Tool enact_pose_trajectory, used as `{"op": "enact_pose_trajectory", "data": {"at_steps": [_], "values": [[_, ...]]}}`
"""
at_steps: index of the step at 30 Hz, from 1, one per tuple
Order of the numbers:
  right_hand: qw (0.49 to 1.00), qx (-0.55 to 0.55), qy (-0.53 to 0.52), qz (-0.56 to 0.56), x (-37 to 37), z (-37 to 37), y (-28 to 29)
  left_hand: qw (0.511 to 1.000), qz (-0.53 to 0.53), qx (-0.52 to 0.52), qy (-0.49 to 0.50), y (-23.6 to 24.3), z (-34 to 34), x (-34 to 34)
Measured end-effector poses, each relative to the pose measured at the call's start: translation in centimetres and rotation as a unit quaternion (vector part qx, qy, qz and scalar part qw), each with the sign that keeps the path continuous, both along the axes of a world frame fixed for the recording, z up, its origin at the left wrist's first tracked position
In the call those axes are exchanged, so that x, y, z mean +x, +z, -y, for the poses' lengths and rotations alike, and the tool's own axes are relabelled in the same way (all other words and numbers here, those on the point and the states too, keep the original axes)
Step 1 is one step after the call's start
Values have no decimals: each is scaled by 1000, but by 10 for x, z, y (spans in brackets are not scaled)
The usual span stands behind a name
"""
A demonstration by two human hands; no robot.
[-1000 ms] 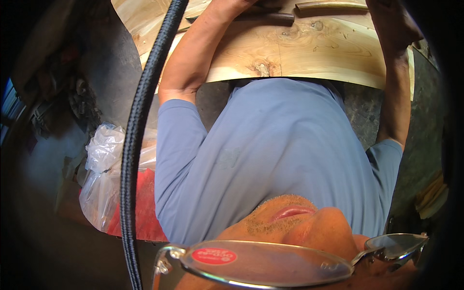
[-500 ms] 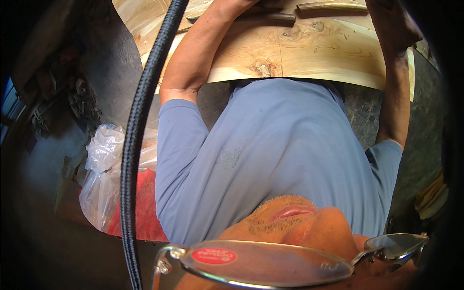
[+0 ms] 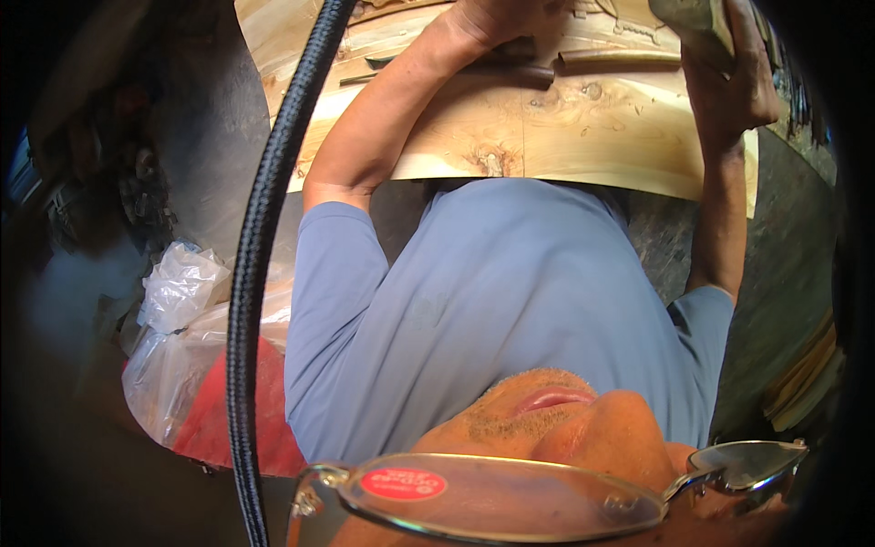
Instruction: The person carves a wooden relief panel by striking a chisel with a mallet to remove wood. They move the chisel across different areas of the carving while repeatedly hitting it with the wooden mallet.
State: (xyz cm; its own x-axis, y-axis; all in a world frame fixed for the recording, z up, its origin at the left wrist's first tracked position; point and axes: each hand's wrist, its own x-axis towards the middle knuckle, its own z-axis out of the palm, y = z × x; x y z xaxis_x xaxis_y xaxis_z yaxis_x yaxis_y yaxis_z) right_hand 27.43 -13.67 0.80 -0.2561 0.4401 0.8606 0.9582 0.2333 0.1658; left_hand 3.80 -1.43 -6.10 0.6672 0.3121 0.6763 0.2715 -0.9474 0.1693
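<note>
Head view: a pale wooden board [image 3: 583,137] with a knotted grain spans the upper frame, just beyond the person's blue shirt [image 3: 492,310]. A black braided hose [image 3: 264,228] crosses in front of the board's left end, and a clear plastic bag [image 3: 182,328] over something red lies well below that end. On the board's upper edge, the left hand [image 3: 497,18] presses a dark carving tool [image 3: 519,73]; its grip is cut off. At the board's right end, the right hand [image 3: 729,82] clasps a wooden block [image 3: 697,23]. Little has shifted from half a second earlier.
</note>
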Motion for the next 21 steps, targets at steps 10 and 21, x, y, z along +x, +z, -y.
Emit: {"op": "enact_pose_trajectory", "data": {"at_steps": [10, 21], "values": [[986, -108, -92, -82, -35, 22, -74, 999, -54, -2, -3, -40, 12, -2], [992, -94, -78, -37, -28, 12, -102, 995, 42, 48, -83, -58, 0, -2]]}}
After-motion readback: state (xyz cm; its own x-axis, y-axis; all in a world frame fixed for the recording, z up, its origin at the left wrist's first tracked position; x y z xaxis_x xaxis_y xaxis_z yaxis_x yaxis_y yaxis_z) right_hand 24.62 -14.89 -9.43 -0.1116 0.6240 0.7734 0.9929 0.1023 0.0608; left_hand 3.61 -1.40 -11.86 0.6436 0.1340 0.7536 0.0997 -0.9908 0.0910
